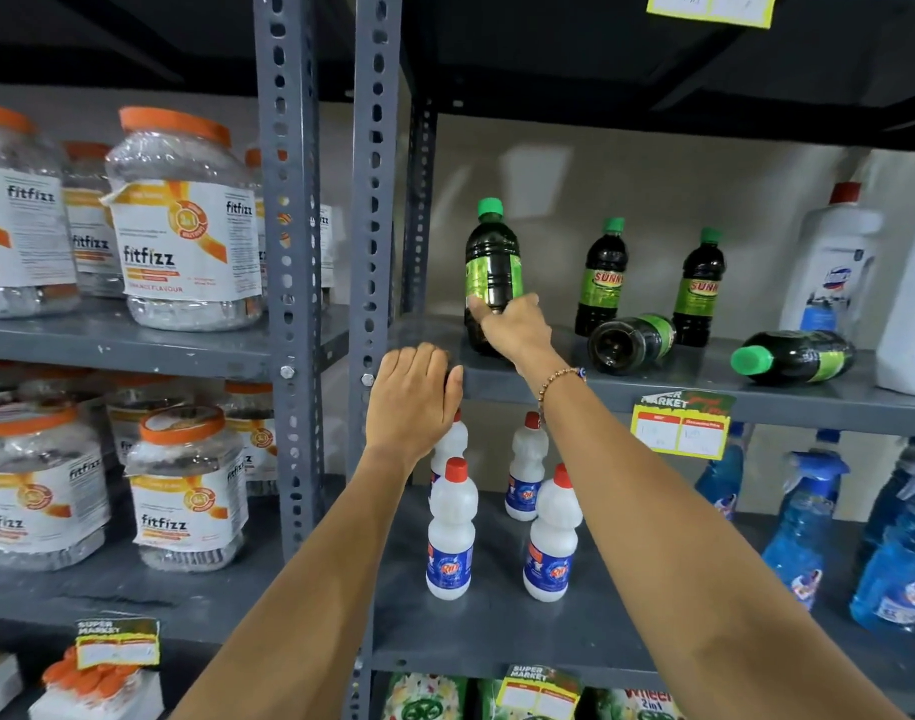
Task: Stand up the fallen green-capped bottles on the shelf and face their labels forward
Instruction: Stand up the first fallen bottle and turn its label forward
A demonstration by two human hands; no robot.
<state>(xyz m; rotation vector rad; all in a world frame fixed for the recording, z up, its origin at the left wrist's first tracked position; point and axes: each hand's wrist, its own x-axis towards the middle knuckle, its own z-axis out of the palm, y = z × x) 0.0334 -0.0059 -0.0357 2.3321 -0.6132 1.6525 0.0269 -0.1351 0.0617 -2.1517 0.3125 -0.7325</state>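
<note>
Green-capped bottle [492, 272], dark, upright, label seemingly turned sideways, pinched in right hand [515, 332] grip.

held bottle [492, 267] upright at shelf [575, 379] left end, two standing bottles [603, 278] right behind, two fallen bottles [793, 356] right in front

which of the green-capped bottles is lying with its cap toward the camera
The rightmost bottle, beside the white jug. The other fallen bottle shows its base instead; the remaining three stand upright.
</note>
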